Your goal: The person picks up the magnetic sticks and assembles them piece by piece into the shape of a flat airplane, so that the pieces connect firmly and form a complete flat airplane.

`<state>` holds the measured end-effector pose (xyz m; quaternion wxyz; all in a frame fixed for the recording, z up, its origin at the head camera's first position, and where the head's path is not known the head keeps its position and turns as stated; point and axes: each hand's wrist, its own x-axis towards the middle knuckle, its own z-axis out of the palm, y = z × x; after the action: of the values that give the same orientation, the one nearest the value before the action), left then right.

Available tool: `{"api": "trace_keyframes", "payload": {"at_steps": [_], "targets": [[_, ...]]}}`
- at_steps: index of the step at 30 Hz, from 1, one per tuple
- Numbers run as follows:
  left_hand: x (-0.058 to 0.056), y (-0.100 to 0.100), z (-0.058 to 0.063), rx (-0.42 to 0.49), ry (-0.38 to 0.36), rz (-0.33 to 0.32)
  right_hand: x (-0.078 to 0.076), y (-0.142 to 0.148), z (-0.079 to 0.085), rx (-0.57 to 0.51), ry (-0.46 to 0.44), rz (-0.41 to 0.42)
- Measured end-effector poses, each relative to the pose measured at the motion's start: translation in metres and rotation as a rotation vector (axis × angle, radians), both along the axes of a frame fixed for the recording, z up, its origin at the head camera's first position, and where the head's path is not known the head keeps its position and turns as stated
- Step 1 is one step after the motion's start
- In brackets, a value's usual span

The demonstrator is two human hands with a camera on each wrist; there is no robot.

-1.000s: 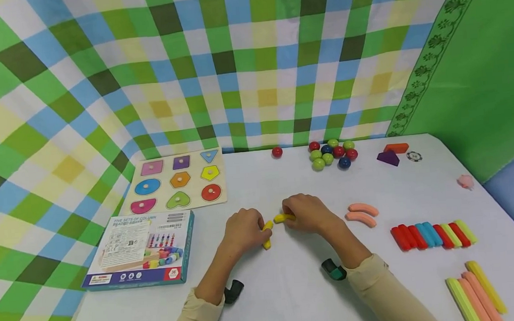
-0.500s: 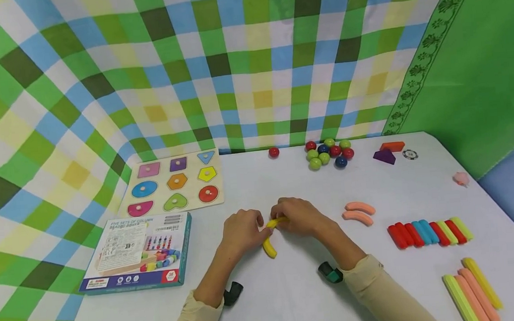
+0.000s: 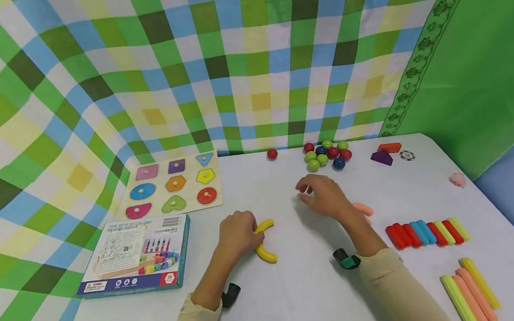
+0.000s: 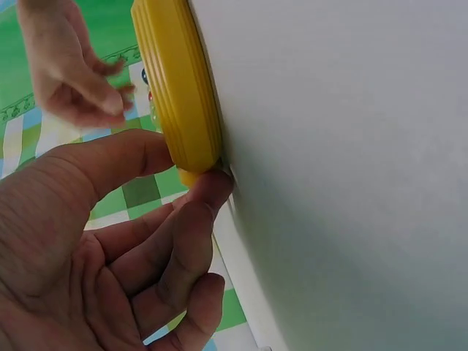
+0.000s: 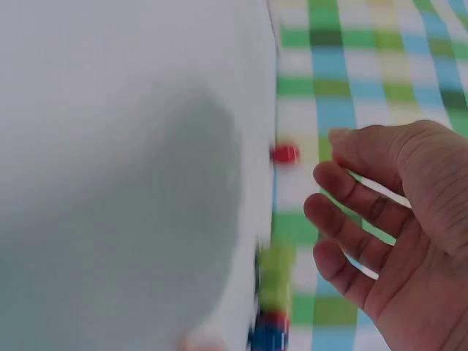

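Note:
My left hand (image 3: 239, 233) pinches yellow modelling clay (image 3: 266, 255) between thumb and fingers, at the table's middle. The clay curves like an arc, its two ends showing above and below the fingertips, and its centre is hidden by the hand. Ridges run along the yellow clay (image 4: 178, 80) in the left wrist view, where the thumb is against one side and a fingertip is under its end. To the right, my right hand (image 3: 324, 195) hovers over the table with loosely bent fingers and nothing in them. Bent pink clay pieces (image 3: 364, 209) lie partly hidden behind the right forearm.
A shape puzzle board (image 3: 188, 197) and a boxed bead set (image 3: 133, 253) stand at left. Red, green and blue balls (image 3: 322, 160) cluster at the back, with a lone red ball (image 3: 272, 154) beside them. Coloured clay sticks (image 3: 427, 233) and longer sticks (image 3: 472, 289) lie right.
My right hand brought its yellow clay to the piece at my left hand, let go, and moved away up and right. The left hand stayed at the yellow clay.

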<state>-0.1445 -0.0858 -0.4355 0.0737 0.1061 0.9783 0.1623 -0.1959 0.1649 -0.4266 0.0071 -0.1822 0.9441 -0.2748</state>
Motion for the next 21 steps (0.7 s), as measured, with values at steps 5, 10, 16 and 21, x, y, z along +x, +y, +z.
{"api": "trace_keyframes", "payload": {"at_steps": [5,10,16,21], "targets": [[0.001,-0.002,0.001,-0.007,-0.015,0.008,0.009,0.066,0.008,0.055,-0.022,-0.174],[0.003,-0.005,0.003,-0.01,-0.01,0.007,0.046,0.117,0.019,0.194,-0.161,-0.273],[0.003,-0.006,0.002,-0.008,-0.005,0.005,0.091,0.146,0.017,0.263,-0.297,-0.279],[0.003,-0.003,0.002,-0.008,0.0,-0.003,0.111,0.149,0.01,0.292,-0.318,-0.322]]}}
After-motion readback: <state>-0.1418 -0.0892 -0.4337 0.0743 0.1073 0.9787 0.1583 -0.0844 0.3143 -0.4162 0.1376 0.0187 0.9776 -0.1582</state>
